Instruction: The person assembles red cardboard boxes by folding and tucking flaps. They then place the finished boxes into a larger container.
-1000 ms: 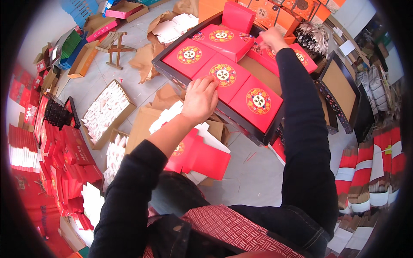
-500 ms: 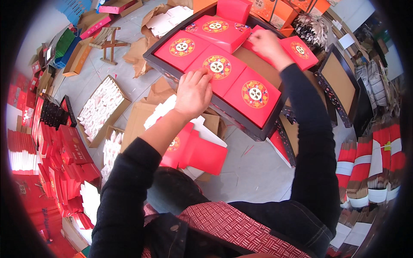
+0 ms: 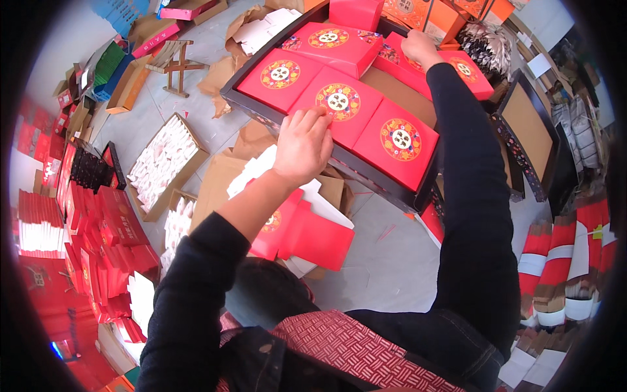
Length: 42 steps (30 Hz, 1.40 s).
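A large black-edged gift box (image 3: pixel 379 171) lies tilted in front of me, with several red cartons bearing round gold medallions inside. My left hand (image 3: pixel 302 145) is at its near edge, fingers bent together over the rim, against the middle red carton (image 3: pixel 356 121). At the far side my right hand (image 3: pixel 420 49) has its fingers curled at the far edge of a red carton with a floral side (image 3: pixel 400 60); its fingertips are partly hidden. Another red carton (image 3: pixel 326 49) rests higher on the front row. Brown cardboard (image 3: pixel 398 91) shows in the gap between the rows.
Flattened red and white cartons (image 3: pixel 307 235) lie below my left forearm. Trays of white packets (image 3: pixel 163 163) and stacked red boxes (image 3: pixel 111 242) stand at the left. A black-edged lid (image 3: pixel 526 134) leans at the right, near bundled red boards (image 3: pixel 555 261). Orange boxes stand behind.
My right hand has moved farther away and right, to the carton's far edge, and that carton has settled lower. My left hand stays at the near rim.
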Each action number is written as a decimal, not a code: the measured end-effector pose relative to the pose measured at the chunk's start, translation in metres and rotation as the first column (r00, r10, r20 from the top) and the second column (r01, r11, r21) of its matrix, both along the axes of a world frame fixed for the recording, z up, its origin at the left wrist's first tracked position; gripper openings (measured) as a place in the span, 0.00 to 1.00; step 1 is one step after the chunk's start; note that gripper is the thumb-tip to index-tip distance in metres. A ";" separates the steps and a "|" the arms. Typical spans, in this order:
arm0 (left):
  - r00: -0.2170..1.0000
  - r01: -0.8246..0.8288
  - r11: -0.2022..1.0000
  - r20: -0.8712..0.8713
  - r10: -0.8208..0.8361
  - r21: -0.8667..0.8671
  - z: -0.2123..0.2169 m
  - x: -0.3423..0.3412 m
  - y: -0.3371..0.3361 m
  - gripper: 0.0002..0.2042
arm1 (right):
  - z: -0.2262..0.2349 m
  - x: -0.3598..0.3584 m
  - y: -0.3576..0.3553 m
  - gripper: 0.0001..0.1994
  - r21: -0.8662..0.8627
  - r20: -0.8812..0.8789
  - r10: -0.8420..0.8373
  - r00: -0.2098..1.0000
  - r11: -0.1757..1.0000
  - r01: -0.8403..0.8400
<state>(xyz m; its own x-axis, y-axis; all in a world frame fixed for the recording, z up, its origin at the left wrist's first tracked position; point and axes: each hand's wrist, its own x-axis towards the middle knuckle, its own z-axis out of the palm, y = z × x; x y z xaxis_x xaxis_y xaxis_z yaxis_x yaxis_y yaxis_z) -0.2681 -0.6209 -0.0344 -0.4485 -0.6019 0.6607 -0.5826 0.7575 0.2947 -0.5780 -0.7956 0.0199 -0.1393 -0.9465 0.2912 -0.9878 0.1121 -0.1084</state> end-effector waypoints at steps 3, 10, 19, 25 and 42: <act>0.995 -0.009 0.991 0.104 -0.006 0.137 0.025 -0.011 -0.004 0.10 | -0.003 -0.015 -0.016 0.15 0.210 -0.110 -0.036 0.993 0.976 0.059; 0.772 0.065 0.962 0.624 0.121 -0.266 0.066 -0.086 -0.097 0.13 | -0.031 -0.028 -0.025 0.27 0.034 -0.113 0.000 0.994 0.999 0.004; 0.596 -0.341 0.938 0.787 0.159 0.068 0.051 -0.123 -0.123 0.17 | -0.043 -0.026 -0.019 0.34 0.080 0.037 0.000 0.999 0.997 -0.003; 0.529 -0.409 0.909 0.833 0.164 0.080 0.049 -0.134 -0.119 0.17 | -0.047 -0.051 -0.020 0.33 0.138 0.099 0.081 0.992 0.986 -0.094; 0.876 0.171 0.982 0.444 -0.189 0.081 0.018 -0.007 0.019 0.33 | -0.026 0.005 0.047 0.33 0.345 0.232 0.216 0.948 0.893 -0.288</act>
